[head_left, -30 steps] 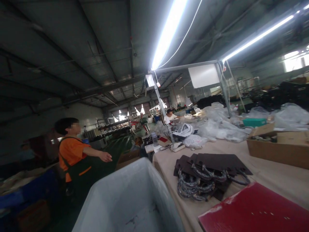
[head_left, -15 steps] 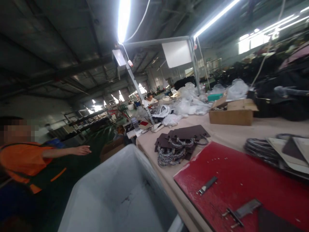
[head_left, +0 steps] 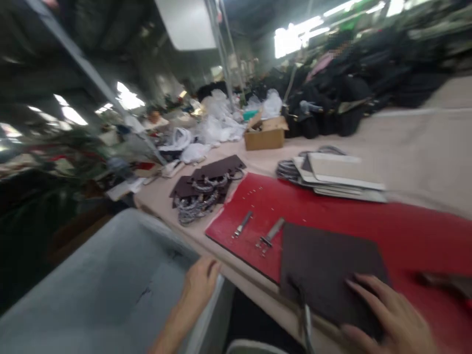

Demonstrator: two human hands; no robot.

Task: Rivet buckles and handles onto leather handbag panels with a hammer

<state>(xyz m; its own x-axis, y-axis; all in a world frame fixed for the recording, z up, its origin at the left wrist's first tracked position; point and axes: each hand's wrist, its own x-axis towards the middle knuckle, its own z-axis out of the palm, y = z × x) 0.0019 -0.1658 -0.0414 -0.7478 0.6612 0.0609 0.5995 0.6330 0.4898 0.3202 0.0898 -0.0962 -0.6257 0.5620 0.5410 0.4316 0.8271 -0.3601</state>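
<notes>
My left hand [head_left: 201,281] is at the near right rim of a large grey bin [head_left: 121,255], its fingers curled over the edge; blur hides the fingertips. My right hand [head_left: 394,314] lies with spread fingers over the right part of a flat dark brown panel [head_left: 328,260]. The panel rests on a red mat [head_left: 409,231], close to the table's front edge. A dark strap with a shiny part [head_left: 307,314] hangs at its near edge. Left of the panel lie two metal tools, a larger one [head_left: 272,232] and a smaller one [head_left: 243,224].
Brown panels with plastic-wrapped handles [head_left: 206,187] lie left of the mat. Behind it are stacked pale boards [head_left: 339,177] and a cardboard box [head_left: 265,133]. Clear plastic bags [head_left: 221,118] and black bags [head_left: 332,98] fill the back. A dark blurred object [head_left: 448,282] lies far right.
The view has swung right and down. Both my hands have come into view, the right one on the brown panel. The person in orange at the left is out of view.
</notes>
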